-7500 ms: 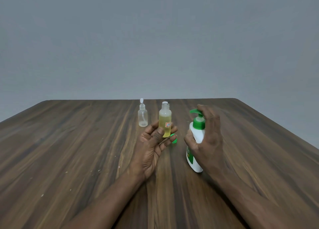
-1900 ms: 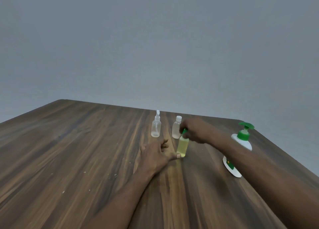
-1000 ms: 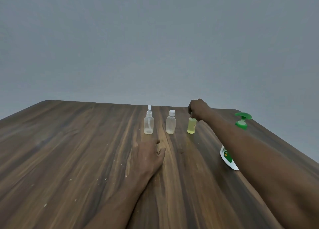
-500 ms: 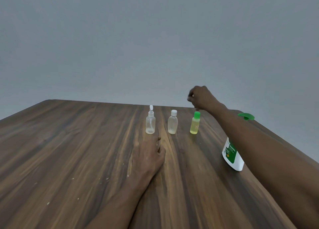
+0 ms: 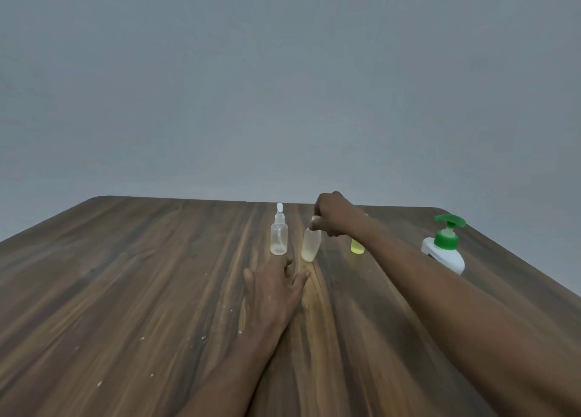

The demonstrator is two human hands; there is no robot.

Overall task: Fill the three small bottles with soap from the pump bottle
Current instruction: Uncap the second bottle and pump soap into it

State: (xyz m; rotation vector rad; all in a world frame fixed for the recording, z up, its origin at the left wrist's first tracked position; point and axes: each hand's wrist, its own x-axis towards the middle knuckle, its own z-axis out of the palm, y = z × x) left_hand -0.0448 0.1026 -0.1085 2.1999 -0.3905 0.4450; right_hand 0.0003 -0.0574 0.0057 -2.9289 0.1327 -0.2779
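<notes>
Three small bottles stand in a row at the far middle of the wooden table (image 5: 125, 290). The clear spray bottle (image 5: 279, 237) is on the left. My right hand (image 5: 334, 215) pinches the white cap of the middle clear bottle (image 5: 310, 245), which tilts. The yellow-filled bottle (image 5: 357, 246) stands to the right, mostly hidden behind my right wrist. The white pump bottle (image 5: 445, 253) with a green pump stands at the right. My left hand (image 5: 273, 286) rests flat on the table, just in front of the spray bottle and the middle bottle.
Small pale crumbs are scattered over the near left of the table. A plain grey wall stands behind the table's far edge. The table's right edge runs close behind the pump bottle.
My right hand has let go of the yellow bottle's green cap and moved left to the middle bottle's cap; that bottle now tilts. My left hand has stayed in place.
</notes>
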